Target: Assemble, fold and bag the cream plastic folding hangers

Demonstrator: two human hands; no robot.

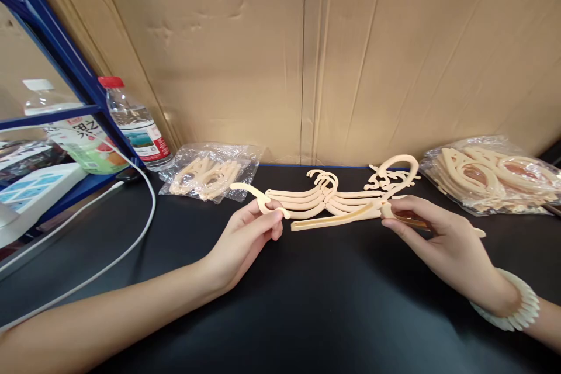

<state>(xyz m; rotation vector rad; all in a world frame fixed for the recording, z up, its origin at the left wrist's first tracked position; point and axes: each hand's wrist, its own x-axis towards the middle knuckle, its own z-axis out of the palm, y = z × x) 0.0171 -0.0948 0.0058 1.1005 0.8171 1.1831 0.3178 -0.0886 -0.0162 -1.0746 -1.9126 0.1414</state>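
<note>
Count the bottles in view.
2: a red-capped bottle by the cardboard, and a white-capped bottle left of it, partly behind the blue frame. More may be hidden.

A small, curved cream piece (262,200) tilts just beside a cream hanger (346,218), arms spread, hook up

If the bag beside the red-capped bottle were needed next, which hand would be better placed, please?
Probably the left hand: it is nearer the bag, though holding a curved piece; the right hand, holding a hanger, is farther.
</note>
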